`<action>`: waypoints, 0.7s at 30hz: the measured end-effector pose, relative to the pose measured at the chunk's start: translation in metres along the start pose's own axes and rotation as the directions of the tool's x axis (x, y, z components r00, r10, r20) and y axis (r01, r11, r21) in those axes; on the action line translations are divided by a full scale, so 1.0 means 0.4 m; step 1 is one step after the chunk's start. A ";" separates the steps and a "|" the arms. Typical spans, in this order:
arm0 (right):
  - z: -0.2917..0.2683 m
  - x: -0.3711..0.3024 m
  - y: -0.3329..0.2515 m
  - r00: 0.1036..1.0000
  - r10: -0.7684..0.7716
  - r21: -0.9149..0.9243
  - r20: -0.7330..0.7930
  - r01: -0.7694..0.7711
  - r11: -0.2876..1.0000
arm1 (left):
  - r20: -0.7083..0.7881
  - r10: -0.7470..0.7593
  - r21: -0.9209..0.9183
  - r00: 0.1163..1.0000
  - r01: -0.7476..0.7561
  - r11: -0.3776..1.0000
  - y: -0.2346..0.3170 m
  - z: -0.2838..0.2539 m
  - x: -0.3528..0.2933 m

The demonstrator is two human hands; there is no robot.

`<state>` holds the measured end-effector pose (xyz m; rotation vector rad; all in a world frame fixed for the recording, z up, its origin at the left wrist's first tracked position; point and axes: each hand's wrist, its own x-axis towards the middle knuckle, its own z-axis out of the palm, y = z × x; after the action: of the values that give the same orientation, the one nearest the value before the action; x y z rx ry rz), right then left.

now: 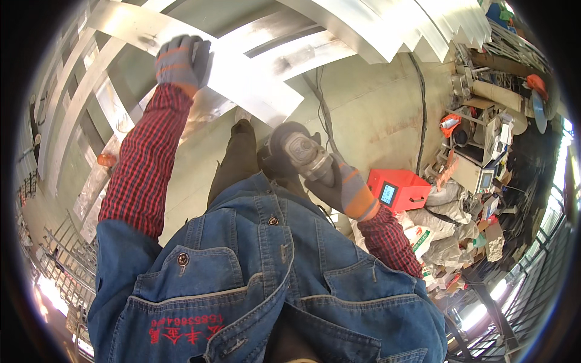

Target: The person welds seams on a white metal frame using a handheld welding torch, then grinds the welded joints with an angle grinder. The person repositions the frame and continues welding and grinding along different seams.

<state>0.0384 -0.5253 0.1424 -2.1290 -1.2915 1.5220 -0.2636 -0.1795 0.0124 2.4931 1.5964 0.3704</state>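
Both hands wear grey work gloves with orange stripes. My right hand [351, 189] is wrapped round the body of an angle grinder [302, 150], held in front of my waist with its round head toward the end of a metal bar. The disc itself is hard to make out. Farther off to the left, my left hand [181, 62] lies closed over the edge of that bright flat metal bar [257, 91], fingers curled. The bar crosses other strips of a metal frame [103, 97], and glare washes out part of its surface.
A red machine [398, 189] with a small screen stands on the floor at right, beside piled bags and scrap [448, 242]. Dark cables [419, 115] run along the pale floor [369, 109]. Jagged-ended metal profiles [417, 36] jut in at the top.
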 end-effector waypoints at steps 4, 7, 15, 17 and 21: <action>0.044 0.025 -0.033 0.999 0.013 -0.017 0.052 -0.012 1.000 | -0.165 -0.133 0.095 0.977 0.150 0.984 0.050 0.061 0.085; 0.060 0.036 -0.047 0.998 0.038 -0.054 0.057 -0.035 0.998 | -0.063 -0.184 0.338 0.981 0.194 0.921 0.056 0.097 0.106; 0.024 0.110 -0.008 0.996 -0.012 -0.085 -0.085 0.004 0.996 | -0.087 -0.161 0.316 0.983 0.180 0.932 0.044 0.102 0.101; 0.016 0.123 0.003 0.991 -0.025 -0.027 -0.129 0.022 0.999 | -0.073 -0.178 0.305 0.981 0.192 0.933 0.045 0.102 0.102; 0.047 0.098 0.008 1.000 0.012 -0.155 -0.019 -0.015 0.988 | -0.079 -0.174 0.342 0.982 0.191 0.920 0.042 0.109 0.101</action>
<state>0.0271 -0.5032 0.1067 -2.2432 -1.4356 1.4472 -0.2199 -0.1498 -0.0198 2.5590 2.0535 0.1285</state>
